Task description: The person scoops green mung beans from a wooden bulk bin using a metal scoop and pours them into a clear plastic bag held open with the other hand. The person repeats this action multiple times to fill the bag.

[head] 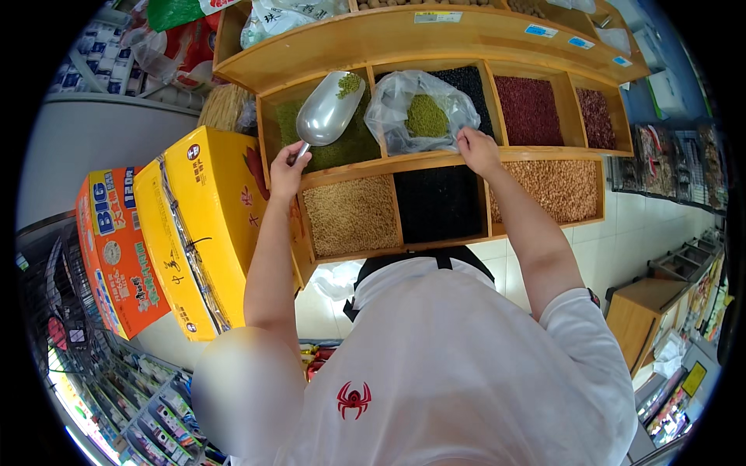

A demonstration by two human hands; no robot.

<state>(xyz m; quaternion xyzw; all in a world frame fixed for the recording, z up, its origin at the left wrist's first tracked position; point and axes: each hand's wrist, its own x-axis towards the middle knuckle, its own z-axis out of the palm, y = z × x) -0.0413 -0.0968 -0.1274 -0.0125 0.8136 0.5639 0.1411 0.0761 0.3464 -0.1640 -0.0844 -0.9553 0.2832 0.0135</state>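
Observation:
My left hand [288, 169] grips the short handle of a shiny metal scoop [324, 116]. A few green beans, apparently mung beans, lie near the scoop's tip. Under it is a wooden compartment of loose mung beans [291, 128]. With my right hand [479, 150] I pinch the rim of a clear plastic bag [384, 110], whose mouth stands open. A heap of mung beans [427, 116] shows inside. The bag rests over a compartment of black beans [466, 81], against the divider beside the mung beans.
Nearer me are compartments of yellowish beans [349, 215], black grains [440, 204] and tan beans or peanuts [553, 186]. Dark red beans [527, 110] lie right of the bag. Yellow [198, 233] and orange [116, 250] cartons stand at left. A raised wooden ledge [349, 43] runs behind.

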